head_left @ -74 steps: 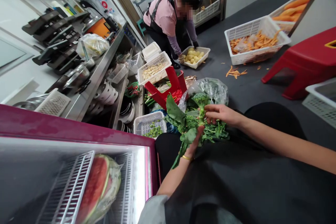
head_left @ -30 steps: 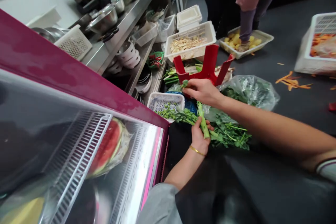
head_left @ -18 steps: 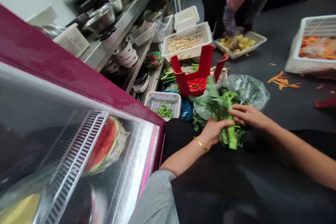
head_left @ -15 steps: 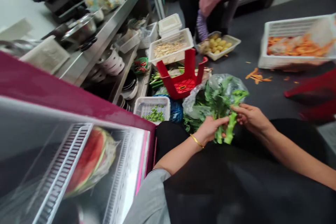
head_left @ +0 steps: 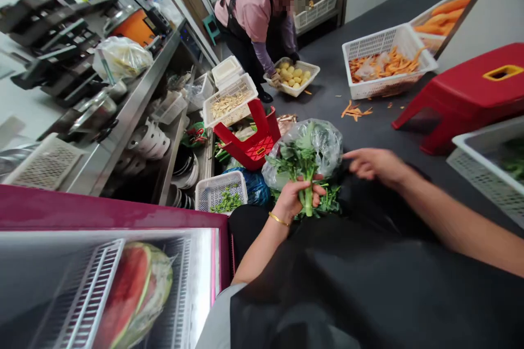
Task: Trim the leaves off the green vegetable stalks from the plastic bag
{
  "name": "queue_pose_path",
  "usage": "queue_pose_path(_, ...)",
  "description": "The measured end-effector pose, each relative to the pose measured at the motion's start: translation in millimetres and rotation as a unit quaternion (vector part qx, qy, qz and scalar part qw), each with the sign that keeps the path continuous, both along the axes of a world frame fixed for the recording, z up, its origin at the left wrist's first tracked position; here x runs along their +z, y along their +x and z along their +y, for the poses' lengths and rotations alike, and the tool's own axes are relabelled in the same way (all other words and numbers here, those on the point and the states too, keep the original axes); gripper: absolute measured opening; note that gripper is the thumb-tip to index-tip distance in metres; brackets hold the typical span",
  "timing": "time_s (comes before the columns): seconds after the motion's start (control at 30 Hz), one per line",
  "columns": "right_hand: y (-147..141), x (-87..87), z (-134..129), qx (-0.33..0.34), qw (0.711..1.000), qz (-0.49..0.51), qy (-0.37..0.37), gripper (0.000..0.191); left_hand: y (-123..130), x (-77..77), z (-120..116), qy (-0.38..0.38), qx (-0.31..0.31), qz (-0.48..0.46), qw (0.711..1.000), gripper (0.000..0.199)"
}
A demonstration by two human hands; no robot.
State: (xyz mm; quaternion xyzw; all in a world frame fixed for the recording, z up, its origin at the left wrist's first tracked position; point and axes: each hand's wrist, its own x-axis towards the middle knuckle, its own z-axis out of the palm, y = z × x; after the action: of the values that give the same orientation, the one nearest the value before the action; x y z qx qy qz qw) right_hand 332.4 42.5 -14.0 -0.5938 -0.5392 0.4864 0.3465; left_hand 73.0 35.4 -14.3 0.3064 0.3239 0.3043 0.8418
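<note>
My left hand (head_left: 291, 197), with a gold bracelet at the wrist, is wrapped round the stems of a leafy green vegetable (head_left: 308, 159). Its leaves point up and away from me. Behind it lies a clear plastic bag (head_left: 329, 139), and more greens (head_left: 329, 202) show below and beside the hand. My right hand (head_left: 374, 166) is to the right of the bunch and apart from it. Its index finger points left and the other fingers are curled; whether it pinches anything small is hidden.
A white basket (head_left: 221, 181) of cut greens and an upturned red stool (head_left: 249, 147) are on the left. A person (head_left: 249, 5) handles a basket (head_left: 313, 70) of potatoes. On the right are a carrot-peel basket (head_left: 362, 87) and a red stool (head_left: 462, 90).
My right hand has let go of the green stalk and moved away from the bunch. The camera view has turned right, bringing the right-hand stool and basket into fuller view.
</note>
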Motion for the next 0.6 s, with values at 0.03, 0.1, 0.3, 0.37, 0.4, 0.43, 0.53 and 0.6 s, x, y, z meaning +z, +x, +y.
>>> queue_pose_path(0.03, -39.2, 3.1, 10.0, 0.038, 0.999, 0.006, -0.008, 0.051, -1.1, 1.7, -3.2, 0.015, 0.015, 0.028, 0.999, 0.04)
queue_pose_path(0.1, -100.2, 5.4, 23.6, 0.106, 0.993, -0.043, 0.03, 0.042, -6.5, 3.1, -10.1, 0.037, 0.071, 0.075, 0.994, 0.037)
queue_pose_path(0.3, -156.5, -5.3, -2.5, 0.172, 0.87, -0.225, 0.404, 0.03, -35.7, -8.2, -21.9, 0.003, 0.308, 0.077, 0.948, 0.042)
queue_pose_path(0.37, -154.6, -7.0, -16.0, 0.23, 0.846, -0.185, 0.445, 0.027, -44.2, -10.6, -22.4, -0.021, 0.343, 0.055, 0.937, 0.041)
queue_pose_path(0.4, -152.6, -7.0, -18.5, 0.236, 0.862, -0.16, 0.419, 0.029, -47.6, -10.5, -22.6, -0.027, 0.34, 0.043, 0.939, 0.041)
queue_pose_path(0.43, -150.8, -6.6, -17.5, 0.229, 0.893, -0.136, 0.363, 0.032, -50.1, -9.7, -22.9, -0.028, 0.327, 0.032, 0.944, 0.04)
queue_pose_path(0.53, -149.8, -3.8, 1.7, 0.191, 0.971, -0.068, 0.124, 0.038, -52.2, -4.5, -24.1, -0.01, 0.272, 0.015, 0.962, 0.039)
queue_pose_path(0.6, -154.7, -1.9, 15.3, 0.184, 0.981, -0.03, 0.051, 0.039, -49.5, -0.8, -24.9, 0.008, 0.253, 0.028, 0.967, 0.04)
